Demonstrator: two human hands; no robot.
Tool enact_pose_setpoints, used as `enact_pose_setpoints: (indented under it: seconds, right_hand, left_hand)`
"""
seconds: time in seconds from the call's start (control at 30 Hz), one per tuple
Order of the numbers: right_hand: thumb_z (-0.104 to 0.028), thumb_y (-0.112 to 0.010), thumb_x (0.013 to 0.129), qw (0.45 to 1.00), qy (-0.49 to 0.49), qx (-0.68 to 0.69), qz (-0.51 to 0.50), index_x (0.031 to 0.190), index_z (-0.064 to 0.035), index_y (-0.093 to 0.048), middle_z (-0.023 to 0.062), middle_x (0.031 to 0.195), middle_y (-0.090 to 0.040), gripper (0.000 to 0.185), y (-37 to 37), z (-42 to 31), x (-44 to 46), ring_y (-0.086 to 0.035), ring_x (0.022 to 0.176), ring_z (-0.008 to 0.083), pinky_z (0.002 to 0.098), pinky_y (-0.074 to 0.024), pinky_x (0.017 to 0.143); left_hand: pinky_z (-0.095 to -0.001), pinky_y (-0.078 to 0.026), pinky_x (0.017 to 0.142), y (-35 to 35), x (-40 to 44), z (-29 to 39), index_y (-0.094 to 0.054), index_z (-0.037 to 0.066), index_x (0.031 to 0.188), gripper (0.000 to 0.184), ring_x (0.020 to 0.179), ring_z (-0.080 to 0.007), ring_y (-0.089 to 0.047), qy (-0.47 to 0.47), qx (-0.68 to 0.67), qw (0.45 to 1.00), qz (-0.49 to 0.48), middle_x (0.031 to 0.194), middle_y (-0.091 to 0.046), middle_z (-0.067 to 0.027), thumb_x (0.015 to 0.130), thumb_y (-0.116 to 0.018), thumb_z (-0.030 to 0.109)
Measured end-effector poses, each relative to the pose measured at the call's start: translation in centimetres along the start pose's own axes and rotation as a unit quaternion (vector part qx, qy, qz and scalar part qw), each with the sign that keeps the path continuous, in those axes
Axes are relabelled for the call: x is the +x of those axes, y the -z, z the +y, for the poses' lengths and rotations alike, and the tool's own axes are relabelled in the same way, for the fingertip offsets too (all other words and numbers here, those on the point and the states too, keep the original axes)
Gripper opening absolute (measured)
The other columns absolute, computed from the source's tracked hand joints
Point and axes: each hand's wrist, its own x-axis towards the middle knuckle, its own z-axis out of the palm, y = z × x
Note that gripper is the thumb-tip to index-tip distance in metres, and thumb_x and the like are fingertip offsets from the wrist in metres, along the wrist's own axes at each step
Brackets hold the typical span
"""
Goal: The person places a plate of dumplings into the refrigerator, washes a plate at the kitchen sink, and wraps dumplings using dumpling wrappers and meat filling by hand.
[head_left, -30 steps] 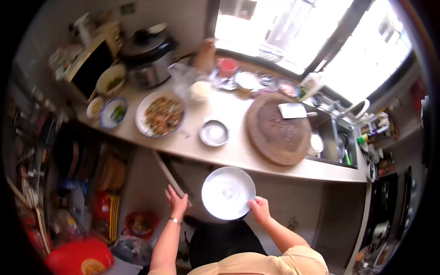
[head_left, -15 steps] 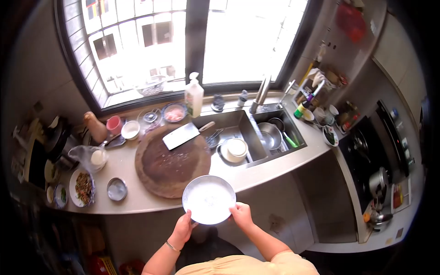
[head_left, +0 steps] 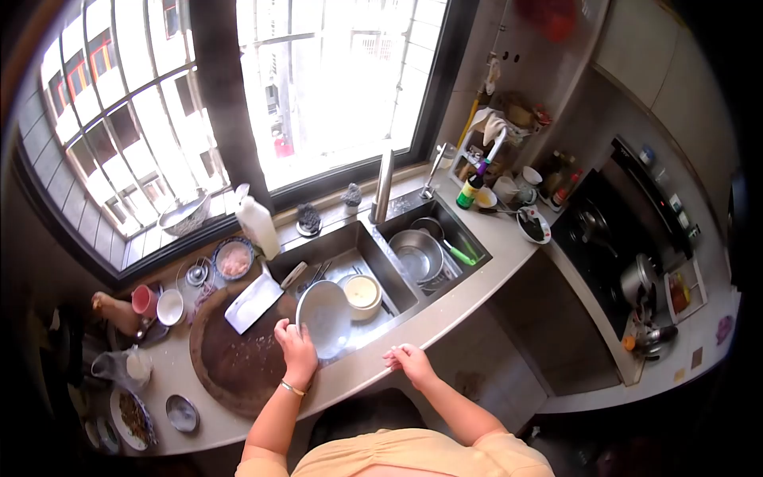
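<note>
White bowl (head_left: 324,319) is gripped at its near-left rim by the left hand (head_left: 296,352), tilted over the front edge of the sink's left basin (head_left: 338,258), beside the round chopping board (head_left: 234,358). Right hand (head_left: 411,364) holds nothing, fingers loosely curled, above the counter's (head_left: 373,367) front edge.

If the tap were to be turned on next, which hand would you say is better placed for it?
Probably the right: the right hand is empty near the sink, while the left hand holds the white bowl by its rim.
</note>
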Motion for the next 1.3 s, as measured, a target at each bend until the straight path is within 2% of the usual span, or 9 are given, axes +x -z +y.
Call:
enact_pose_setpoints:
  seconds: [0.13, 0.3, 0.37, 0.43, 0.47, 0.63, 0.73, 0.87, 1.3]
  right_hand:
    - [-0.019, -0.047, 0.091, 0.998, -0.005, 0.006, 0.068, 0.084, -0.0001, -0.057, 0.0090, 0.081, -0.063, 0.022, 5.2, -1.5, 3.6, -0.059, 0.066, 0.0130, 0.0248, -0.0483, 0.062]
    - [-0.018, -0.050, 0.089, 0.988, 0.031, -0.066, 0.135, 0.084, -0.0023, -0.054, 0.0079, 0.077, -0.062, 0.017, 14.4, -4.8, 14.7, -0.059, 0.062, 0.0124, 0.0235, -0.0478, 0.056]
    - [-0.015, -0.050, 0.087, 0.987, 0.035, -0.080, 0.137, 0.087, -0.0022, -0.053, 0.0072, 0.078, -0.061, 0.013, 18.2, -6.4, 21.5, -0.056, 0.059, 0.0116, 0.0224, -0.0441, 0.051]
    - [-0.013, -0.052, 0.085, 0.975, 0.067, -0.158, 0.143, 0.097, -0.0013, -0.053, 0.0060, 0.076, -0.060, 0.017, 21.2, -8.1, 28.5, -0.056, 0.058, 0.0122, 0.0246, -0.0446, 0.051]
    - [-0.015, -0.055, 0.082, 0.961, 0.117, -0.207, 0.139, 0.104, -0.0022, -0.052, 0.0060, 0.074, -0.060, 0.025, 23.5, -7.4, 33.2, -0.056, 0.058, 0.0126, 0.0262, -0.0459, 0.053]
    - [-0.021, -0.060, 0.076, 0.877, 0.127, -0.416, 0.204, 0.123, -0.0030, -0.041, 0.0090, 0.073, -0.059, 0.054, 26.7, -14.4, 45.3, -0.059, 0.072, 0.0224, 0.0334, -0.0468, 0.067]
    - [-0.021, -0.060, 0.076, 0.855, 0.191, -0.425, 0.230, 0.127, 0.0029, -0.035, 0.0098, 0.073, -0.059, 0.062, 29.1, -12.9, 52.1, -0.057, 0.069, 0.0258, 0.0353, -0.0465, 0.067]
    - [-0.022, -0.057, 0.079, 0.859, 0.250, -0.418, 0.161, 0.093, 0.0019, -0.060, 0.0172, 0.076, -0.058, 0.028, 28.5, -14.2, 52.3, -0.056, 0.072, 0.0308, 0.0381, -0.0442, 0.065]
    - [-0.018, -0.058, 0.071, 0.800, 0.435, -0.413, -0.013, 0.073, -0.0068, -0.052, 0.0145, 0.069, -0.051, 0.013, 28.8, -10.8, 55.6, -0.052, 0.066, 0.0357, 0.0445, -0.0413, 0.057]
  left_hand:
    - [-0.0442, -0.031, 0.092, -2.0, 4.0, 2.4, -0.048, -0.007, 0.083, 0.026, 0.110, -0.0386, -0.035, -0.104, 0.254, 0.961, -0.017, 0.117, -0.036, -0.0248, 0.081, -0.056, 0.018]
    - [-0.0441, -0.035, 0.087, -8.4, 7.3, -0.9, -0.050, -0.013, 0.089, 0.037, 0.104, -0.0367, -0.041, 0.091, 0.111, 0.982, -0.119, 0.111, -0.040, -0.0282, 0.088, -0.047, 0.024]
    - [-0.0422, -0.038, 0.087, -12.8, 8.3, -4.4, -0.052, -0.010, 0.099, 0.041, 0.102, -0.0315, -0.048, 0.303, -0.039, 0.935, -0.178, 0.112, -0.046, -0.0247, 0.091, -0.042, 0.029]
    - [-0.0379, -0.051, 0.063, -14.9, 8.2, 0.9, -0.053, -0.007, 0.103, 0.044, 0.075, -0.0252, -0.062, 0.391, -0.387, 0.822, -0.146, 0.095, -0.062, -0.0127, 0.093, -0.036, 0.034]
    - [-0.0394, -0.049, 0.080, -15.9, 8.7, 2.9, -0.047, -0.004, 0.115, 0.048, 0.095, -0.0275, -0.059, 0.395, -0.410, 0.799, -0.196, 0.108, -0.058, -0.0133, 0.094, -0.032, 0.036]
    - [-0.0376, -0.037, 0.096, -25.2, 12.5, 12.7, -0.038, -0.003, 0.124, 0.047, 0.111, -0.0256, -0.049, 0.390, -0.574, 0.702, -0.157, 0.120, -0.050, -0.0153, 0.095, -0.031, 0.032]
    - [-0.0339, -0.034, 0.098, -30.6, 15.2, 15.4, -0.038, -0.004, 0.124, 0.047, 0.113, -0.0223, -0.046, 0.381, -0.556, 0.729, -0.117, 0.125, -0.046, -0.0139, 0.096, -0.028, 0.032]
    - [-0.0335, -0.031, 0.100, -35.4, 18.8, 16.7, -0.035, -0.005, 0.126, 0.050, 0.117, -0.0216, -0.042, 0.393, -0.581, 0.702, -0.123, 0.128, -0.043, -0.0131, 0.096, -0.028, 0.035]
    - [-0.0325, -0.026, 0.103, -40.1, 22.6, 15.4, -0.027, -0.004, 0.132, 0.059, 0.120, -0.0215, -0.038, 0.346, -0.576, 0.729, -0.132, 0.132, -0.038, -0.0127, 0.095, -0.028, 0.042]
